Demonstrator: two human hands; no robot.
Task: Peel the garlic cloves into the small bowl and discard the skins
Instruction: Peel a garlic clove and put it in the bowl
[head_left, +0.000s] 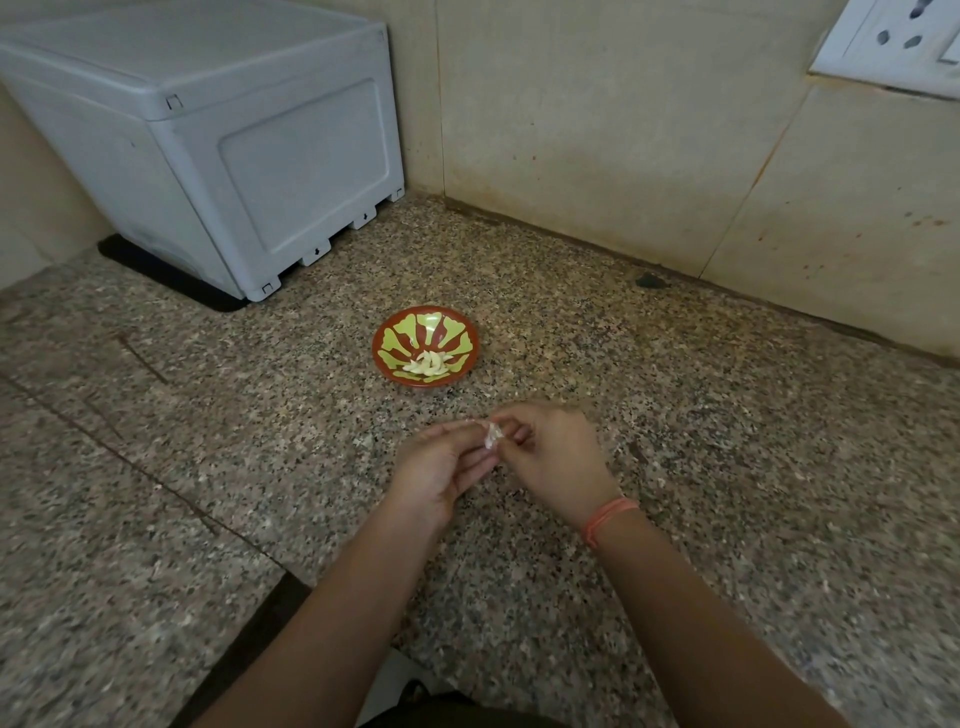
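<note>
Several peeled cloves in my small bowl, L hand & R hand both pinch another garlic clove, skin prob partly on, discarding left

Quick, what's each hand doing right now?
Left hand: fingers pinch the clove.
Right hand: fingers pinch the same clove, at its skin.

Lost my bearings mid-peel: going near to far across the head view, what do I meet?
Left hand and right hand, both pinching the garlic clove → small bowl holding peeled cloves → grey box.
</note>
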